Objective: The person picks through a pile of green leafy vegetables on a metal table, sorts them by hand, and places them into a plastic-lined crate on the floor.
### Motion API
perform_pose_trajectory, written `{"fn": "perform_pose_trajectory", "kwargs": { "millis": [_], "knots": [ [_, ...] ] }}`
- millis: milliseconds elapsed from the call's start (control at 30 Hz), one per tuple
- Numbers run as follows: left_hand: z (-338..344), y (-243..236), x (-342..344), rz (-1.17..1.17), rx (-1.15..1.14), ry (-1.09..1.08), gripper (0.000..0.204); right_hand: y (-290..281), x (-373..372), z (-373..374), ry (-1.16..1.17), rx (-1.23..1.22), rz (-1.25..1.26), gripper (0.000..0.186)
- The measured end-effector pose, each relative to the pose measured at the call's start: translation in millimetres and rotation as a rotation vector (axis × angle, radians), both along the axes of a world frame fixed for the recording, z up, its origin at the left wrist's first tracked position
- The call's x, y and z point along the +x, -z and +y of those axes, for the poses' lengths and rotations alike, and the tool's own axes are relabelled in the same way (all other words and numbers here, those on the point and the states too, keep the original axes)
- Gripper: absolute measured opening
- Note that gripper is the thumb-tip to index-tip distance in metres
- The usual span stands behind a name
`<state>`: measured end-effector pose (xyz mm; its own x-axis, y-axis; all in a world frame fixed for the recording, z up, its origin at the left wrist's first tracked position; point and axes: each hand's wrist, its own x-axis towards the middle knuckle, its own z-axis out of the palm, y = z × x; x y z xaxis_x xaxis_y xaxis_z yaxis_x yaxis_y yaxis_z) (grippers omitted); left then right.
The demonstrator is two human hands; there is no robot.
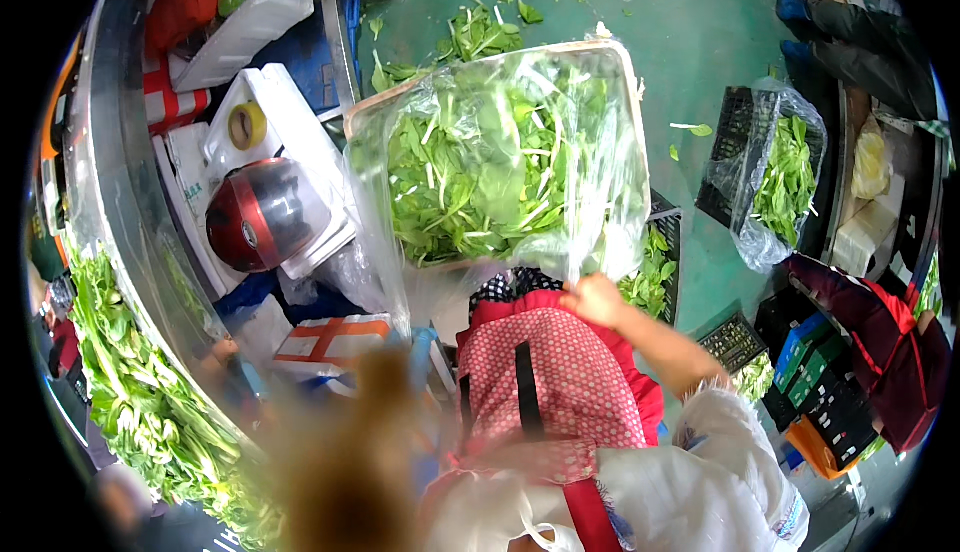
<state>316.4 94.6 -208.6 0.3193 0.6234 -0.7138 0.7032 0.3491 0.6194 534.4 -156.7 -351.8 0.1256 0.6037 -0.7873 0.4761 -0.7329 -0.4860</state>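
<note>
one hand shows clearly: the r. hand [595,300], fingers curled, looks clamped on the near edge of the clear plastic [600,217]. l. hand: can't tell; the brownish blur [350,462] at lower l. might be it, too close to the lens. just past the r. hand, the pale-rimmed box [637,102] sits in front of the apron [560,362], plastic lining it & lying over the leafy greens [470,172] inside. progress, my guess: box well filled, plastic partly over; what's left: plastic not tied or tucked, loose leaves [482,37] on the floor [690,12] beyond. box mouth faces up, long axis approx. l-to-r, r. end a bit farther out. further r., a black crate [738,152] w/ bagged greens [787,172]; l., a red helmet [245,214].
</note>
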Motion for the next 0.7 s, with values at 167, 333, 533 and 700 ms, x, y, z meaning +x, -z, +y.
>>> {"fn": "perform_pose_trajectory", "kwargs": {
  "millis": [167,333,533,700],
  "knots": [
    [-24.2,22.8,-23.0,-0.072,-0.261,-0.346,0.016,-57.6,-27.4,-7.3,0.656,0.15,-0.163,0.031],
    [43.6,-25.6,36.0,-0.158,-0.275,-0.473,0.03,-111.1,31.8,26.9,1.034,0.291,-0.141,0.034],
    [84.9,-72.1,57.0,-0.242,-0.158,-0.274,0.038,-191.1,126.1,27.0,1.054,0.318,-0.167,0.035],
    [94.2,-93.5,58.4,-0.373,-0.121,-0.258,0.046,-215.9,139.8,32.0,1.135,0.357,-0.082,0.036]
  ]
}}
